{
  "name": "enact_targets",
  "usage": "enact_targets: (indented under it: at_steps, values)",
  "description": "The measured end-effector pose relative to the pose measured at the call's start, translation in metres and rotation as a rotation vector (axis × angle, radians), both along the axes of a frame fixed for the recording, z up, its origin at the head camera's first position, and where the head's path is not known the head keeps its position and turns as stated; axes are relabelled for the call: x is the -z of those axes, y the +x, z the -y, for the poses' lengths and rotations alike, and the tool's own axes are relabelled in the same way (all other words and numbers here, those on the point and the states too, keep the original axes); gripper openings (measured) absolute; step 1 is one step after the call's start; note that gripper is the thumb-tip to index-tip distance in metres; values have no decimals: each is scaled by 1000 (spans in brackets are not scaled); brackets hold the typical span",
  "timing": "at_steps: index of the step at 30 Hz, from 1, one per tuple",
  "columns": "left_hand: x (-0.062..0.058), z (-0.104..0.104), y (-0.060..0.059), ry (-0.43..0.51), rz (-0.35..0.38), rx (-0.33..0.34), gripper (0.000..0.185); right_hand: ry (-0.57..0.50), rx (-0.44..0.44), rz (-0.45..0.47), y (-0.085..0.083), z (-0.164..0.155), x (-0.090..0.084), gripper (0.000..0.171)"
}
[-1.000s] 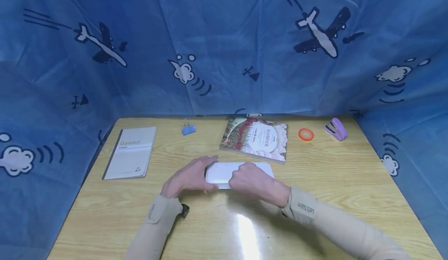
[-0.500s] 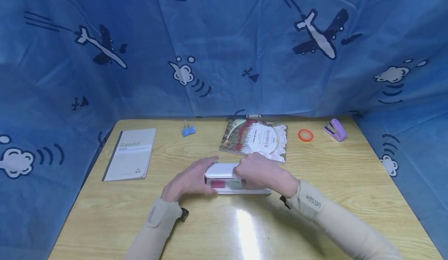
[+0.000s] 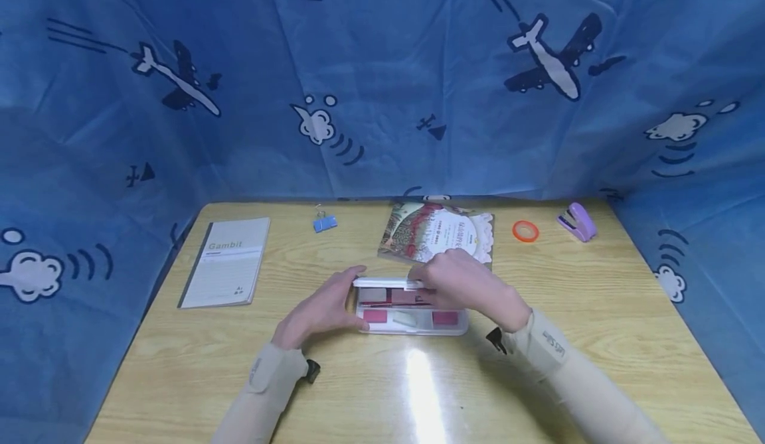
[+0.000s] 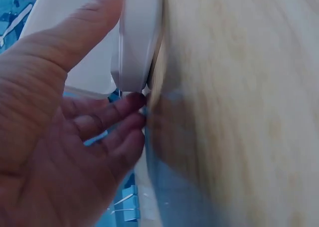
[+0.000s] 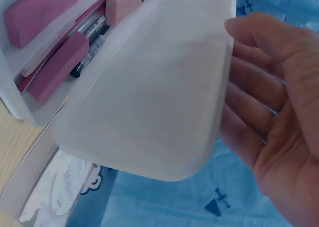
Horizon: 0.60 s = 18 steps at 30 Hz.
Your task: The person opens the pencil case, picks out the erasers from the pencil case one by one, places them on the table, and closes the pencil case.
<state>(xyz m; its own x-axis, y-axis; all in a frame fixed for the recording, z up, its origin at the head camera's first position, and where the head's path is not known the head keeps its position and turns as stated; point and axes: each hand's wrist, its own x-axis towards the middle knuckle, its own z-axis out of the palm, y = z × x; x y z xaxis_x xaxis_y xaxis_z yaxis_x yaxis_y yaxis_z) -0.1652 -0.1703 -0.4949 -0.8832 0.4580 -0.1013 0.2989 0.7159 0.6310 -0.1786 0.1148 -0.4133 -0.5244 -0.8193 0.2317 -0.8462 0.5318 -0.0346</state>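
Looking down at the table (image 3: 179,364), I see my left hand (image 3: 323,308) at the left end of the white case (image 3: 412,321). Its fingers (image 4: 112,114) are almost straight and press the end of the case; the thumb lies along the top edge. They do not curl round it.

My right hand (image 3: 463,285) is at the lid (image 3: 385,283), which stands up at the back of the case. In the right wrist view the fingers (image 5: 254,87) are loose and spread behind the lid (image 5: 149,97), touching its back. I cannot tell where the thumb is.

The case sits in the middle of the table, near me. It is open. Inside are pink blocks (image 3: 375,316), a white block (image 3: 404,319) and dark pens (image 5: 92,42).

Just behind the case lies a picture book (image 3: 439,235). Farther left are a grey notebook (image 3: 227,261) and a blue clip (image 3: 325,223). At the far right are an orange tape ring (image 3: 525,231) and a purple stapler (image 3: 576,222).
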Motion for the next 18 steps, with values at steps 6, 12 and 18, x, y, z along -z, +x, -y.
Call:
enact_targets:
  at_steps: [6, 12, 18]
  values:
    - [-2, -1, 3, -55, -37, -32, 115, -164, 100, -83, -14, -3, 8, 16]
    - [-2, -3, 4, -70, -22, -64, 125, -277, 162, -180, -28, -2, 19, 10]
    - [-1, -4, 2, -36, -27, -74, 143, -256, 214, -154, -39, -2, 28, 25]
